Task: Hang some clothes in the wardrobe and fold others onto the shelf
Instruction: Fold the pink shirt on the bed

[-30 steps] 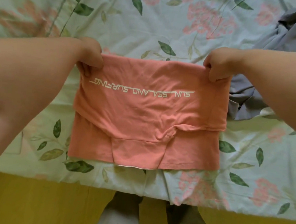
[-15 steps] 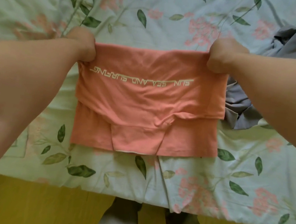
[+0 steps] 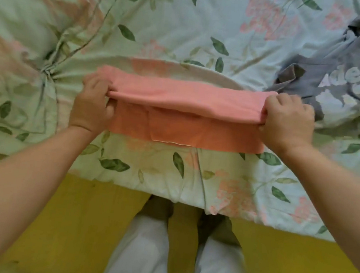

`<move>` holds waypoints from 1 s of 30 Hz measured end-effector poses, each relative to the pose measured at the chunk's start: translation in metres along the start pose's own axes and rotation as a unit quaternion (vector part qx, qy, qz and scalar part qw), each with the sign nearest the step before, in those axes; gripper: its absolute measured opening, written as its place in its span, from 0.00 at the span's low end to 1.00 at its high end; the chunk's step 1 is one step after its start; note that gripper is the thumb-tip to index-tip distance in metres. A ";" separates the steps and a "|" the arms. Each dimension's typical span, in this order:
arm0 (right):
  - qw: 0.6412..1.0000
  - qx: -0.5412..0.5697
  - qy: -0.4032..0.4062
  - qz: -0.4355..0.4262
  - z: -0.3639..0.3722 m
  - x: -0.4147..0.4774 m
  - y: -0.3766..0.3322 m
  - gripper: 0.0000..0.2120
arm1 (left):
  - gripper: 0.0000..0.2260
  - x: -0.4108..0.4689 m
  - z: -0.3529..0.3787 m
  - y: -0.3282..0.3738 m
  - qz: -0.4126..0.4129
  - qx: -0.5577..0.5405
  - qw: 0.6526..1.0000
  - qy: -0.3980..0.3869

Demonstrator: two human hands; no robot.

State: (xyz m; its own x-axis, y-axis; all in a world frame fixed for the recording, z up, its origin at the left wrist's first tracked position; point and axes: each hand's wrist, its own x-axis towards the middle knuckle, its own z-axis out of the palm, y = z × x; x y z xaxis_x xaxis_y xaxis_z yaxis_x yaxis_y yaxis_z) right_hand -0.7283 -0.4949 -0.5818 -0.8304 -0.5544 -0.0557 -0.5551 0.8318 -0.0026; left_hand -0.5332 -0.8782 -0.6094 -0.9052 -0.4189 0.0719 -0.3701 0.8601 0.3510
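Spanning both hands, the pink garment [image 3: 183, 112] lies on the bed [image 3: 186, 25]; left hand [image 3: 92, 107] and right hand [image 3: 287, 123] each grip an end of its upper fold.

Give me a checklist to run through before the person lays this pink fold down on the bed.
1. Left hand grips its end of the pink garment: ok.
2. Right hand grips the other end: ok.
3. Folded edge runs straight between the hands: ok.
4. Lower layer lies flat on the bedspread: ok.
5. Side edges line up: cannot tell, the hands cover them.
6. Grey garment clear of the fold: cannot tell, it lies close beside the right hand.
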 end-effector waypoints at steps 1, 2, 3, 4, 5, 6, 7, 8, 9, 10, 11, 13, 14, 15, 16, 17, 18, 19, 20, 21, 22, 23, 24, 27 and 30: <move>1.000 -0.016 0.011 -0.013 0.009 -0.013 0.000 0.09 | 0.08 -0.016 0.003 -0.004 0.001 -0.001 1.000 -0.009; 0.999 -0.028 0.013 -0.025 0.018 -0.024 -0.001 0.07 | 0.08 -0.030 0.007 -0.007 0.000 0.001 1.000 -0.028; 0.999 -0.039 0.004 -0.037 0.027 -0.032 -0.001 0.07 | 0.09 -0.043 0.012 -0.009 0.000 0.004 0.998 -0.056; 0.998 -0.047 -0.013 -0.046 0.035 -0.037 -0.002 0.08 | 0.09 -0.054 0.019 -0.011 0.002 0.010 0.996 -0.086; 0.997 -0.053 -0.034 -0.050 0.043 -0.041 -0.003 0.10 | 0.09 -0.063 0.026 -0.013 0.002 0.015 0.993 -0.114; 0.995 -0.060 -0.058 -0.051 0.050 -0.045 -0.004 0.11 | 0.09 -0.071 0.034 -0.014 -0.003 0.019 0.990 -0.138; 0.993 -0.067 -0.082 -0.049 0.057 -0.047 -0.006 0.11 | 0.08 -0.075 0.042 -0.015 -0.007 0.022 0.988 -0.154; 0.991 -0.070 -0.108 -0.043 0.063 -0.049 -0.007 0.10 | 0.08 -0.077 0.049 -0.015 -0.008 0.025 0.986 -0.165; 0.988 -0.069 -0.136 -0.034 0.069 -0.051 -0.009 0.09 | 0.07 -0.078 0.055 -0.013 -0.010 0.031 0.984 -0.173; 0.985 -0.064 -0.159 -0.022 0.073 -0.053 -0.012 0.09 | 0.07 -0.080 0.059 -0.011 -0.012 0.044 0.983 -0.176; 0.983 -0.054 -0.173 -0.008 0.075 -0.054 -0.014 0.09 | 0.06 -0.081 0.062 -0.010 -0.017 0.062 0.983 -0.174; 0.981 -0.016 -0.191 0.036 0.074 -0.055 -0.019 0.10 | 0.07 -0.083 0.060 -0.007 -0.039 0.096 0.983 -0.155; 0.979 0.010 -0.192 0.067 0.071 -0.055 -0.022 0.10 | 0.07 -0.084 0.057 -0.006 -0.055 0.101 0.983 -0.143; 0.975 0.040 -0.190 0.103 0.067 -0.053 -0.024 0.11 | 0.07 -0.085 0.055 -0.005 -0.073 0.098 0.984 -0.133; 0.968 0.076 -0.191 0.141 0.064 -0.051 -0.025 0.13 | 0.07 -0.085 0.053 -0.006 -0.087 0.090 0.984 -0.128; 0.957 0.116 -0.191 0.184 0.062 -0.049 -0.026 0.14 | 0.07 -0.085 0.052 -0.006 -0.097 0.083 0.984 -0.124; 0.943 0.157 -0.187 0.226 0.060 -0.046 -0.026 0.16 | 0.07 -0.085 0.052 -0.007 -0.104 0.077 0.984 -0.123; 0.926 0.198 -0.178 0.269 0.061 -0.044 -0.025 0.17 | 0.08 -0.084 0.052 -0.007 -0.108 0.073 0.984 -0.124; 0.905 0.236 -0.167 0.312 0.062 -0.043 -0.025 0.17 | 0.08 -0.084 0.051 -0.007 -0.106 0.072 0.984 -0.127; 0.881 0.268 -0.155 0.358 0.065 -0.041 -0.025 0.19 | 0.09 -0.083 0.051 -0.006 -0.103 0.076 0.983 -0.135; 0.858 0.292 -0.140 0.398 0.067 -0.039 -0.025 0.21 | 0.10 -0.082 0.050 -0.004 -0.103 0.094 0.980 -0.145; 0.836 0.315 -0.125 0.432 0.070 -0.037 -0.024 0.23 | 0.11 -0.081 0.049 0.000 -0.114 0.130 0.973 -0.156; 0.815 0.337 -0.110 0.458 0.072 -0.035 -0.024 0.26 | 0.13 -0.078 0.047 0.006 -0.137 0.174 0.961 -0.166; 0.762 0.390 -0.086 0.510 0.079 -0.026 -0.019 0.33 | 0.20 -0.059 0.047 0.035 -0.197 0.218 0.947 -0.129; 0.746 0.417 -0.100 0.509 0.083 -0.019 -0.012 0.37 | 0.21 -0.035 0.061 0.070 -0.117 0.133 0.980 -0.090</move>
State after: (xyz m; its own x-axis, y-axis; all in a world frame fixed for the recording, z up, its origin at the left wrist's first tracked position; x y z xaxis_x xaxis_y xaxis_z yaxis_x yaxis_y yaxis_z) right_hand -0.7018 -0.4918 -0.6637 -0.7311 0.3235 -0.6008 0.6513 0.5932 -0.4732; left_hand -0.5396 -0.7856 -0.6442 -0.8018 -0.5768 -0.1563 -0.5924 0.8016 0.0811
